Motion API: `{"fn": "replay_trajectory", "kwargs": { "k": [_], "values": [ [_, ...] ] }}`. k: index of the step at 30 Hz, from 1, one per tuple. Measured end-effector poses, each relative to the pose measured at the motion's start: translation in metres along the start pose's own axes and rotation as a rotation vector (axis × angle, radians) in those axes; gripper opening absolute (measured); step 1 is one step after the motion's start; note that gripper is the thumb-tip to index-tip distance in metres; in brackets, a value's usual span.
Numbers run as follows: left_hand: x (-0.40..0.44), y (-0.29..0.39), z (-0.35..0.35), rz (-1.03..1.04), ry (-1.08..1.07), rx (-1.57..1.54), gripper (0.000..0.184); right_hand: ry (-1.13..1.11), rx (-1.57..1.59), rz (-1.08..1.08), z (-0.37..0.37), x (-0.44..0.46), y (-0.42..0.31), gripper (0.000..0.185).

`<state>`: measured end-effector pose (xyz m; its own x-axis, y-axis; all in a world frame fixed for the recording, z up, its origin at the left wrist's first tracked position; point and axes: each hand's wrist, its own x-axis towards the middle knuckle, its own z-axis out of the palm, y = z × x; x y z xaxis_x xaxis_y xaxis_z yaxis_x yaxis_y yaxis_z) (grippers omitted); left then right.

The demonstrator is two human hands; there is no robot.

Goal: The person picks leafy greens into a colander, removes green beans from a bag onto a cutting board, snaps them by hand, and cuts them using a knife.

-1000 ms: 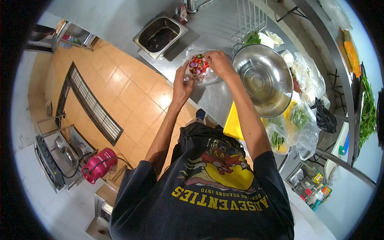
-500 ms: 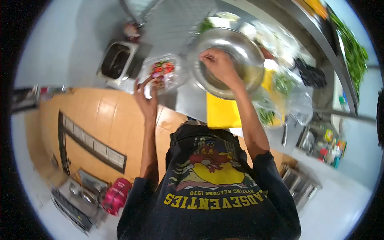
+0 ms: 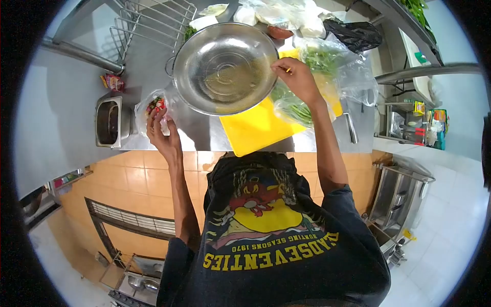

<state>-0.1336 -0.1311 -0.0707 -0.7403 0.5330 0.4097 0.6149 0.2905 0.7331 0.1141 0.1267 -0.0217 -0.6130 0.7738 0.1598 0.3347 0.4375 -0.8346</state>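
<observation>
My left hand point(image 3: 164, 137) touches the near side of a clear plastic bag point(image 3: 143, 113) that holds chopped red, green and purple pieces point(image 3: 155, 105); its fingers are apart. At the right rim of a large steel colander point(image 3: 225, 69), my right hand point(image 3: 298, 77) is pinched around a small yellow-orange piece point(image 3: 288, 70). The colander rests partly over a yellow cutting board point(image 3: 261, 127). Right of the board's middle lies a plastic bag of green beans point(image 3: 299, 111), with a bag of leafy greens point(image 3: 322, 60) behind it.
A steel pan point(image 3: 109, 122) of dark liquid stands at the left, near a small red packet point(image 3: 113, 82). Behind it is a wire rack point(image 3: 135, 28). A knife handle point(image 3: 351, 128) lies at the right. A black bag point(image 3: 353, 36) sits at the back right.
My right hand has moved from the chopped pieces across the colander to its right rim. My left hand stays by the bag. The whole view has turned and shifted to the right.
</observation>
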Motion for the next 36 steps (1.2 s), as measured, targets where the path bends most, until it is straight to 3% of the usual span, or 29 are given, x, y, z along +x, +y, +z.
{"fn": "replay_trajectory", "kwargs": {
  "k": [4, 10, 13, 15, 17, 18, 20, 23, 24, 27, 29, 30, 33, 34, 36],
  "values": [
    [-0.007, 0.017, 0.019, 0.096, -0.004, 0.024, 0.024, -0.039, -0.042, 0.153, -0.038, -0.030, 0.013, 0.013],
    [-0.027, 0.072, 0.050, 0.102, -0.021, -0.068, 0.027, -0.084, -0.237, -0.013, -0.073, -0.071, 0.041, 0.021],
    [-0.043, 0.113, 0.063, -0.007, -0.041, -0.136, 0.024, -0.096, -0.317, -0.024, -0.085, -0.085, 0.056, 0.021],
    [-0.060, 0.129, 0.077, 0.083, -0.050, -0.239, 0.017, -0.096, -0.299, -0.006, -0.090, -0.086, 0.073, 0.019],
    [-0.095, 0.163, 0.099, 0.085, -0.310, -0.451, 0.020, -0.112, -0.149, 0.093, -0.102, -0.078, 0.074, 0.016],
    [-0.106, 0.170, 0.111, 0.133, -0.382, -0.439, 0.025, -0.117, -0.079, 0.146, -0.104, -0.074, 0.073, 0.014],
    [-0.129, 0.192, 0.133, -0.060, -0.518, -0.237, 0.033, -0.083, -0.054, 0.033, -0.100, -0.070, 0.086, 0.013],
    [-0.146, 0.162, 0.181, -0.107, -0.439, -0.195, 0.039, -0.075, -0.034, -0.037, -0.099, -0.070, 0.085, 0.012],
    [-0.144, 0.165, 0.189, -0.199, -0.428, -0.335, 0.046, -0.069, -0.034, -0.039, -0.099, -0.070, 0.082, 0.012],
    [-0.142, 0.148, 0.202, -0.104, -0.476, -0.244, 0.052, -0.023, -0.024, -0.128, -0.102, -0.074, 0.065, 0.012],
    [-0.148, 0.138, 0.211, -0.155, -0.455, -0.342, 0.056, -0.028, 0.029, -0.196, -0.102, -0.080, 0.053, 0.012],
    [-0.149, 0.138, 0.211, -0.190, -0.460, -0.371, 0.055, -0.149, 0.115, -0.101, -0.099, -0.085, 0.052, 0.014],
    [-0.152, 0.140, 0.211, -0.211, -0.476, -0.414, 0.059, -0.378, -0.006, -0.022, -0.089, -0.097, 0.063, 0.016],
    [-0.153, 0.140, 0.211, -0.206, -0.478, -0.420, 0.060, -0.341, -0.109, -0.126, -0.083, -0.101, 0.074, 0.022],
    [-0.156, 0.137, 0.212, -0.251, -0.509, -0.424, 0.059, -0.247, -0.203, -0.122, -0.076, -0.106, 0.088, 0.034]
  ]
}}
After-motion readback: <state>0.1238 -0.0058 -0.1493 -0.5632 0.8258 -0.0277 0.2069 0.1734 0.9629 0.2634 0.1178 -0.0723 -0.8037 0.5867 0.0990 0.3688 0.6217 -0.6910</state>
